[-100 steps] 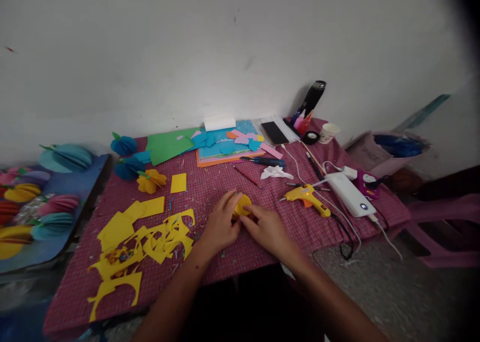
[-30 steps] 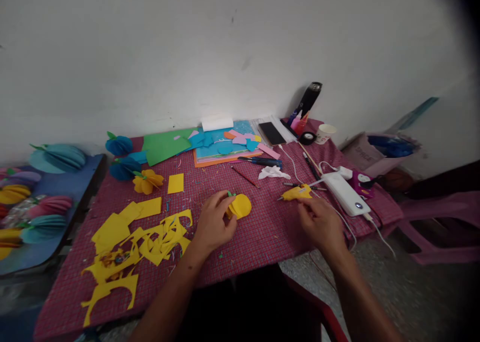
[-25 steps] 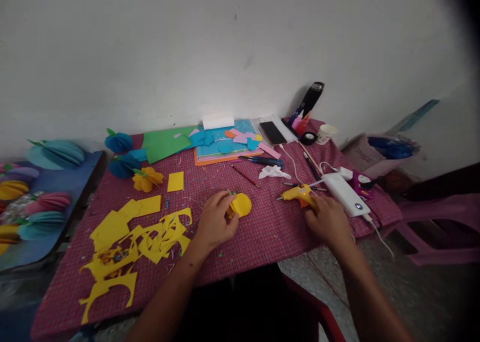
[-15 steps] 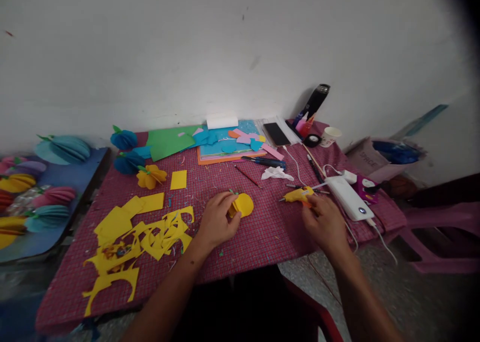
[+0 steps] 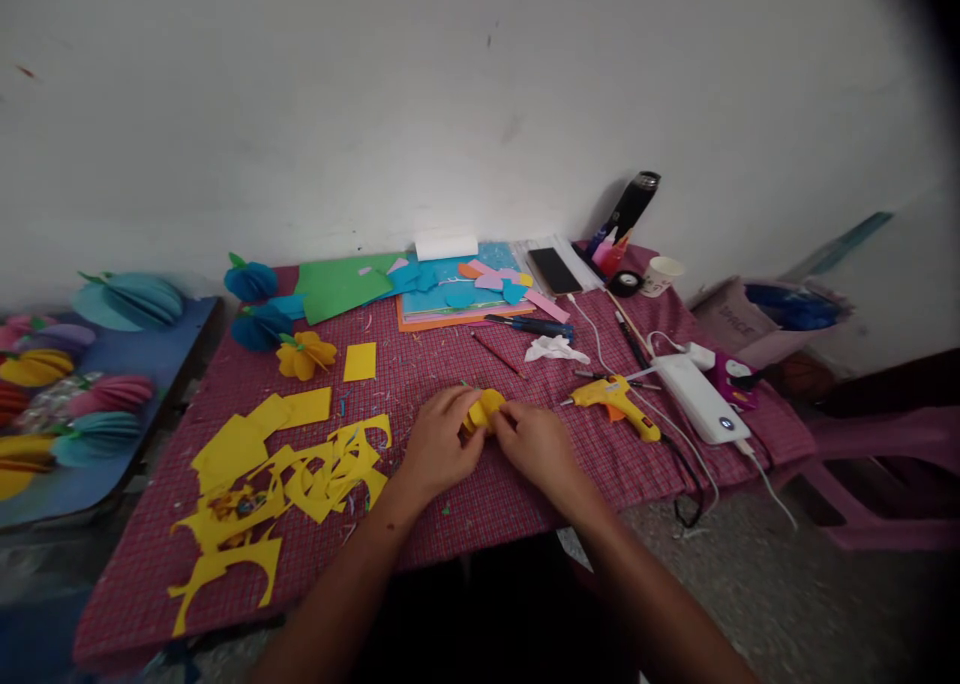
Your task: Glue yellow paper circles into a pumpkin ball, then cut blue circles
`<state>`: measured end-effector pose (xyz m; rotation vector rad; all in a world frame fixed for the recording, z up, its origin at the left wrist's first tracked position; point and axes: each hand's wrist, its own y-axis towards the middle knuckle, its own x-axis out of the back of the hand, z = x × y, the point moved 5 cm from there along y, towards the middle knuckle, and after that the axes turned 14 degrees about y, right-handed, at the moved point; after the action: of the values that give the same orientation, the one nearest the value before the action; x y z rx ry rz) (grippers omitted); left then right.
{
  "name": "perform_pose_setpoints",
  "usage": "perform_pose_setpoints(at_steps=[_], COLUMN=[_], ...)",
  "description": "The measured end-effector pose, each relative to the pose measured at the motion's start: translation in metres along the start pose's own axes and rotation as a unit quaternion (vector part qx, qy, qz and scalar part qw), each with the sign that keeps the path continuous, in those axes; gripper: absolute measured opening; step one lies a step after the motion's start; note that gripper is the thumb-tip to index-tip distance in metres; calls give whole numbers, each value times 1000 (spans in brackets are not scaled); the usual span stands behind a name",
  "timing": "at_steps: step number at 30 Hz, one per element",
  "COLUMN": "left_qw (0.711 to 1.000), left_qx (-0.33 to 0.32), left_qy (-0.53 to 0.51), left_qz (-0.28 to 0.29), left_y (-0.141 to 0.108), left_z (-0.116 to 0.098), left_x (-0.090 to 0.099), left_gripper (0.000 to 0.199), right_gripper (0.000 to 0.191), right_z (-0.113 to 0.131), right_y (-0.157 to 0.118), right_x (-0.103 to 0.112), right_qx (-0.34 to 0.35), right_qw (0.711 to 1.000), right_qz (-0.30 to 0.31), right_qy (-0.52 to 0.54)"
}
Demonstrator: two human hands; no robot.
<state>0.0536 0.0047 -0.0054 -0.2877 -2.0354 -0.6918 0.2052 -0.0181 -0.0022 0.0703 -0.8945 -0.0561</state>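
Observation:
Near the table's front middle, my left hand (image 5: 442, 439) is closed on a small yellow paper piece (image 5: 487, 404) made of rounded layers, with a bit of green at its top. My right hand (image 5: 536, 449) pinches the right side of the same piece. On the cloth to the right lies a yellow glue gun (image 5: 616, 402), its nozzle pointing left, touched by neither hand. A yellow paper flower shape (image 5: 306, 355) and a yellow square (image 5: 360, 362) are to the left of my hands.
Yellow scraps (image 5: 322, 474) spread over the left side. A power bank (image 5: 701, 399) with cables is at the right. Behind are a pencil (image 5: 499, 354), white tissue (image 5: 556, 349), a cutter (image 5: 532, 325), phone (image 5: 553, 270), paper cup (image 5: 661, 276) and green sheet (image 5: 349, 286).
My right hand has let go of the glue gun, which now rests on the table, and has moved left to the yellow paper piece. My left hand stays at the piece.

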Motion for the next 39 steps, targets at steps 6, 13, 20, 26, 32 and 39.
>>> perform_pose_setpoints(at_steps=[6,13,20,26,32,39], left_qw=[999,990,984,984,986,985], left_qx=[-25,-108,-126,-126,-122,-118], left_qy=[30,79,104,109,97,113], left_qz=[-10,45,74,70,54,62], left_y=[-1,-1,-2,-3,-5,-5], left_z=[-4,-17,-17,-18,-17,-15], left_x=[1,0,-6,-9,-6,-9], left_gripper=[30,18,20,21,22,23], right_gripper=[26,20,19,36,39,44], right_z=[-13,-10,-74,-132,-132,-148], right_y=[2,-2,-42,-43,-21,-27], right_x=[-5,-3,69,104,102,104], right_qx=[-48,-72,-39,-73,-134,-133], right_qw=[997,995,984,963,954,964], right_qz=[5,-12,-170,-135,-98,-85], right_qy=[-55,-72,-42,-221,-250,-212])
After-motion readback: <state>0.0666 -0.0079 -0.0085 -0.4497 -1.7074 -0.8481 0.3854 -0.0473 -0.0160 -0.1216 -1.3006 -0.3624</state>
